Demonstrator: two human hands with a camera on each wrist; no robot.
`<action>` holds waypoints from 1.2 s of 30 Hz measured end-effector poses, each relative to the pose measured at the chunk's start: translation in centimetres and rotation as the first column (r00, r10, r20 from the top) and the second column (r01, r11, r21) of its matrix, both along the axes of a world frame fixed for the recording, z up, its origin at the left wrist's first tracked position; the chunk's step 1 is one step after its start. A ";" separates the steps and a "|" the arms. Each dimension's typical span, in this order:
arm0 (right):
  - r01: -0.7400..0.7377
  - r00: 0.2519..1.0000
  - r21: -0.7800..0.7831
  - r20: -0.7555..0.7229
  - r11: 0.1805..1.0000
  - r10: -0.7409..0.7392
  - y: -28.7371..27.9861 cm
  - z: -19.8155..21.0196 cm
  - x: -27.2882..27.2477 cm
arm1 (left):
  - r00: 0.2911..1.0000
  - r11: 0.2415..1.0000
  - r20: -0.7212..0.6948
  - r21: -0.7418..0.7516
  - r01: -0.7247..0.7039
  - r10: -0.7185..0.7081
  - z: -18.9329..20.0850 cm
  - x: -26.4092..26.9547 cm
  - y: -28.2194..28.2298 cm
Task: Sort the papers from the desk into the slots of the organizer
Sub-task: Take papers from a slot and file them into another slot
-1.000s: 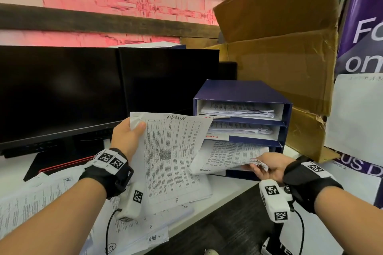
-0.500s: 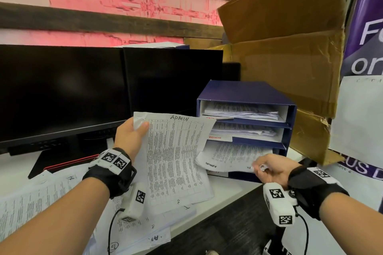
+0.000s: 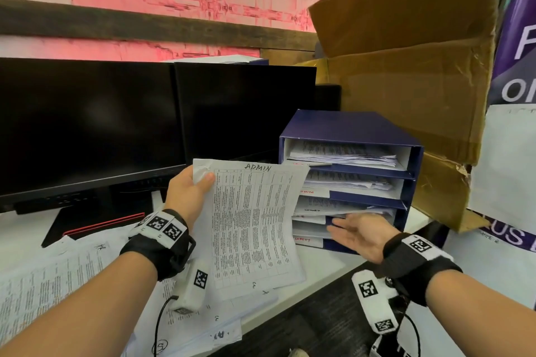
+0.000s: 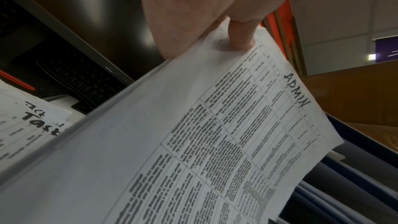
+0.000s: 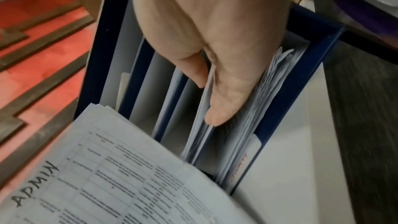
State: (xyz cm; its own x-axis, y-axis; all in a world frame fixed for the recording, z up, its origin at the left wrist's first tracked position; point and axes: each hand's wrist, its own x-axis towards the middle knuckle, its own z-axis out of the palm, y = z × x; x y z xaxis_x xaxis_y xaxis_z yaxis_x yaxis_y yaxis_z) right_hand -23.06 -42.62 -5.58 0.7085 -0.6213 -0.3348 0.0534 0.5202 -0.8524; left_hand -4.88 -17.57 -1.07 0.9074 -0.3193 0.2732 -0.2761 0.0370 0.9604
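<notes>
White printed sheets headed "ADMIN" (image 3: 255, 220) stand pinched in the left hand (image 3: 185, 194) above the desk (image 3: 327, 261); the right hand (image 3: 362, 233), fingers (image 5: 224, 108) straight, presses papers in the dark-blue organizer (image 3: 348, 127).

table text (image 3: 249, 220) blurred, slot labels (image 3: 314, 192) illegible

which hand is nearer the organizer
Right. The right hand lies open at the organizer front, fingers against papers in a lower slot. The left hand holds the ADMIN sheet off to its left.

Flat right hand (image 5: 215, 43) — against organizer (image 5: 318, 60) papers (image 5: 269, 91)
</notes>
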 end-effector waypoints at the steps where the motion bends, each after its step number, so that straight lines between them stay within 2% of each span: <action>1: -0.011 0.999 -0.011 0.030 1.000 0.011 0.0 0.0 0.3 | 1.000 1.000 -0.001 0.007 0.008 -0.008 0.0 -0.1 -0.1; 4: -0.022 0.997 -0.030 0.071 0.999 0.024 0.1 0.1 1.1 | 1.000 1.000 -0.005 0.014 0.022 -0.022 0.2 -0.3 -0.2; 7: -0.081 0.996 -0.145 -0.051 0.986 0.074 0.3 0.4 1.0 | 0.999 0.999 0.007 0.008 0.051 -0.051 0.5 -0.7 -0.5; 8: -0.138 0.987 -0.237 -0.112 0.962 0.114 0.4 0.7 0.8 | 0.998 0.998 0.008 -0.002 0.056 -0.056 0.6 -0.7 -0.7; 10: -0.317 0.946 -0.405 -0.198 0.857 0.257 0.8 1.3 0.1 | 0.998 0.998 0.018 -0.008 0.065 -0.065 0.9 -1.1 -1.2; 12: -0.427 0.903 -0.443 -0.163 0.788 0.398 1.3 1.9 -0.6 | 0.996 0.997 0.027 -0.002 0.080 -0.080 0.9 -1.3 -2.0; 14: -0.449 0.887 -0.434 -0.107 0.781 0.450 1.7 2.1 -1.4 | 0.996 0.995 0.025 0.032 0.090 -0.091 1.0 -1.9 -3.2; 18: -0.382 0.922 -0.503 -0.149 0.775 0.358 1.3 1.5 -2.9 | 0.992 0.975 0.047 0.195 0.106 -0.118 0.3 -2.7 -5.9; 20: -0.312 0.950 -0.434 -0.133 0.845 0.282 0.1 0.6 -3.7 | 0.990 0.960 -0.036 0.243 0.138 -0.134 -0.7 -3.2 -7.0; 22: -0.206 0.976 -0.328 -0.138 0.922 0.169 -1.3 0.0 -4.3 | 0.966 0.932 -0.167 0.272 0.239 -0.198 -1.7 -4.1 -7.7; 24: -0.128 0.977 -0.287 -0.203 0.949 0.070 -2.5 0.2 -4.9 | 0.930 0.891 -0.245 0.299 0.342 -0.275 -2.5 -4.8 -8.4; 27: -0.104 0.955 -0.283 -0.296 0.954 0.016 -4.1 0.5 -5.3 | 0.886 0.806 -0.301 0.384 0.450 -0.352 -2.9 -5.3 -9.1; 31: -0.151 0.908 -0.397 -0.417 0.905 -0.032 -4.8 1.2 -5.3 | 0.850 0.748 -0.387 0.427 0.508 -0.357 -3.9 -4.7 -9.9; 33: -0.157 0.904 -0.389 -0.427 0.908 -0.026 -5.9 1.1 -5.1 | 0.840 0.764 -0.409 0.391 0.514 -0.356 -3.8 -4.6 -10.1; 36: -0.114 0.923 -0.358 -0.382 0.927 -0.034 -7.2 1.7 -4.9 | 0.833 0.859 -0.439 0.218 0.463 -0.338 -2.2 -5.2 -10.2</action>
State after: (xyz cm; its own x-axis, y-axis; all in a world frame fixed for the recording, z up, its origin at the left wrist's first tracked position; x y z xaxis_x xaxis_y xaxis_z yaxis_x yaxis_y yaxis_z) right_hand -27.94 -49.79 -3.84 0.6025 -0.7249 -0.3339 -0.3225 0.1616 -0.9327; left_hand -10.09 -27.77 -3.29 0.6908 -0.6857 -0.2296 0.0788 -0.2442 0.9665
